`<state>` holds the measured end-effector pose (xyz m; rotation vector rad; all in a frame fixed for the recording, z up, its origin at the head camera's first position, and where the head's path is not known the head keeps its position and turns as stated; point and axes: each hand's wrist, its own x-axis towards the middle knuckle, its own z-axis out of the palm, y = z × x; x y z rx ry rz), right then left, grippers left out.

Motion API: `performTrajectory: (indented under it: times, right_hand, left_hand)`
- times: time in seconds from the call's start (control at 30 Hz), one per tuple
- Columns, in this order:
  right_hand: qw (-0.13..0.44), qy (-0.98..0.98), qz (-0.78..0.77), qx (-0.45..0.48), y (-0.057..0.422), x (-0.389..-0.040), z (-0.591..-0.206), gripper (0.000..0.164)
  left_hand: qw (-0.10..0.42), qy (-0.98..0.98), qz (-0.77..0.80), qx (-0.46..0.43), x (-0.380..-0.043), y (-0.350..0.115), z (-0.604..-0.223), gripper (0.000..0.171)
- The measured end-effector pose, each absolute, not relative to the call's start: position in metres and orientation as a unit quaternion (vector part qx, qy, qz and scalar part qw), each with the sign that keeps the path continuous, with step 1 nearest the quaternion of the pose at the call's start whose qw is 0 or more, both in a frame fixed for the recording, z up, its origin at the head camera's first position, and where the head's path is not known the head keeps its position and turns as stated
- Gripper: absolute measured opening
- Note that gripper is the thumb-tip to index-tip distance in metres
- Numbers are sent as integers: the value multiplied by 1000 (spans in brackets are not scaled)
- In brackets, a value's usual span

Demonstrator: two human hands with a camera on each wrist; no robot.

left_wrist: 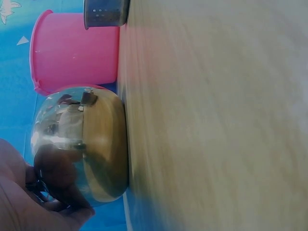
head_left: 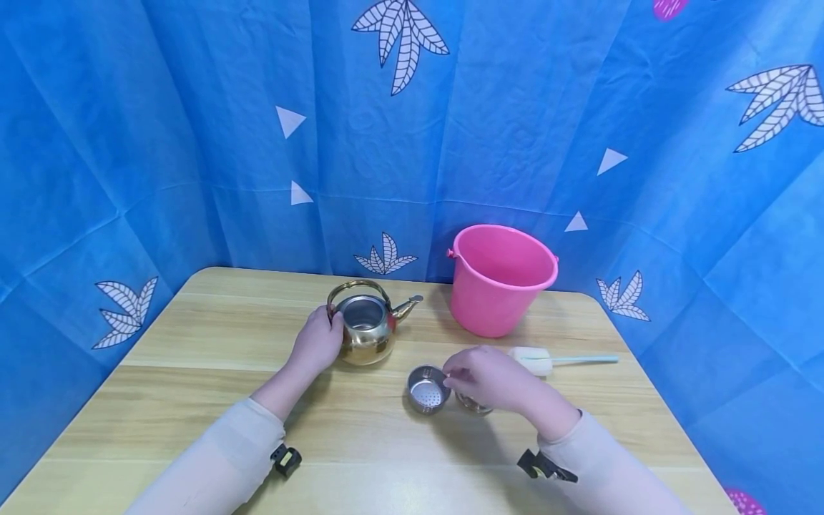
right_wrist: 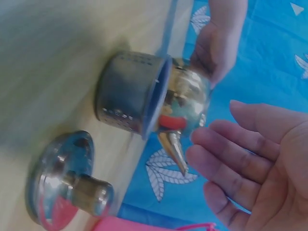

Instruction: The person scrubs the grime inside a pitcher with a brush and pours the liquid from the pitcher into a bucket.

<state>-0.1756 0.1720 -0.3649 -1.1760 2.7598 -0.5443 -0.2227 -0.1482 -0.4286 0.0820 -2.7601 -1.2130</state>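
Note:
A shiny gold-coloured kettle (head_left: 368,352) stands lidless on the table, its spout turned to the right. My left hand (head_left: 317,337) holds it at the left foot of its arched handle. A perforated metal strainer basket (head_left: 427,395) sits upright on the table, right of the kettle and nearer to me. My right hand (head_left: 492,379) hovers beside the strainer's rim; in the right wrist view its fingers (right_wrist: 231,175) are spread loosely with nothing between them. Under that hand lies the kettle lid (head_left: 475,408), partly hidden in the head view. Its knob (right_wrist: 94,195) points up from the table.
A pink bucket (head_left: 492,307) stands at the back right of the table. In front of it lies a brush with a white sponge head (head_left: 533,361) and a pale blue handle (head_left: 586,359). A blue patterned curtain (head_left: 380,164) surrounds the wooden table (head_left: 212,336).

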Motion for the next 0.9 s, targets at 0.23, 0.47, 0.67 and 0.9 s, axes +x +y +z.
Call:
performTrajectory:
  times: [0.23, 0.47, 0.67, 0.9]
  right_hand:
    - [48, 908, -192, -369, 180, -176, -356, 13]
    - [59, 912, -199, -353, 187, -177, -354, 13]
    - [68, 917, -199, -338, 196, -179, -351, 13]
    - [81, 922, -213, -312, 210, -183, -347, 20]
  left_hand:
    - [65, -912, -405, 28, -222, -148, -427, 49]
    - [66, -913, -403, 26, -222, -148, -427, 49]
    - [64, -916, -396, 25, -224, -149, -429, 50]
    - [61, -916, -397, 27, -224, -148, -428, 52]
